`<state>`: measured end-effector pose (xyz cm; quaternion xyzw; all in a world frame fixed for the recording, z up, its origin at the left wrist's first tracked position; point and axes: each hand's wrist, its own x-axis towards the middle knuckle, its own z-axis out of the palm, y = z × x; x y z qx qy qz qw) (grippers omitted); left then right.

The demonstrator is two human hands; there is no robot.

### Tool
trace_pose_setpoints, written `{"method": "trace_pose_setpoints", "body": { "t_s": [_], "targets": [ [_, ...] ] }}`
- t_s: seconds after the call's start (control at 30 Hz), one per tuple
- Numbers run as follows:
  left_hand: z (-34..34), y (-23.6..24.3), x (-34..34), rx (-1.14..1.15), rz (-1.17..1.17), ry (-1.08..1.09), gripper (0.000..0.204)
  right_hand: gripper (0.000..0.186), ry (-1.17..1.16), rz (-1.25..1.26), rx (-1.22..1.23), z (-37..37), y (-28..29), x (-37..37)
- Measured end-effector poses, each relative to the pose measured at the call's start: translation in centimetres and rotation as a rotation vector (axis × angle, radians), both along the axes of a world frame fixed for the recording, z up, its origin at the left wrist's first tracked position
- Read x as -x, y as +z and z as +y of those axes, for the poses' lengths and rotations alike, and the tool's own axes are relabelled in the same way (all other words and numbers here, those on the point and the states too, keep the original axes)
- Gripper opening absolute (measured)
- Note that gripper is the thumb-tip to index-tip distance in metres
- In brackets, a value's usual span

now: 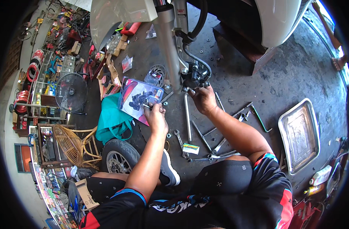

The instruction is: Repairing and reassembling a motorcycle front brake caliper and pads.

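Right hand (pixel 204 100) at brake caliper (pixel 194 73), grip unclear | left hand (pixel 156 116) pinching slim object (pixel 146 106)

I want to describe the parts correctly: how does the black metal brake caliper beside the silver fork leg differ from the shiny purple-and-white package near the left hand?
Shape: the caliper is bulky; the package is flat.
Colour: the caliper is mostly black; the package shows purple and white.
Place: the caliper is at the right hand; the package is near the left hand.
Shared: each is close to a hand.
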<state>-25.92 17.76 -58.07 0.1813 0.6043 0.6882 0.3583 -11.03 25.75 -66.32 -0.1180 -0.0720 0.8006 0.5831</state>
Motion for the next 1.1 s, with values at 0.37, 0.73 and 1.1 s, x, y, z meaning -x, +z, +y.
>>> {"method": "trace_pose_setpoints", "body": {
  "t_s": [0.37, 0.73, 1.1],
  "targets": [
    [-1.4, -1.8, -1.3, 0.092, -0.110, -0.068, 0.026, 0.044, 0.115, 0.080, 0.024, 1.1, -0.1, 0.0],
    [-1.8, -1.4, -1.1, 0.114, -0.096, -0.064, 0.026, 0.033, -0.023, -0.059, 0.028, 0.0, 1.1, 0.1],
    [-2.3, -1.9, -1.0, 0.145, -0.123, -0.077, 0.026, 0.022, -0.115, -0.335, -0.096, 0.1, -2.2, 0.5]
  ]
}}
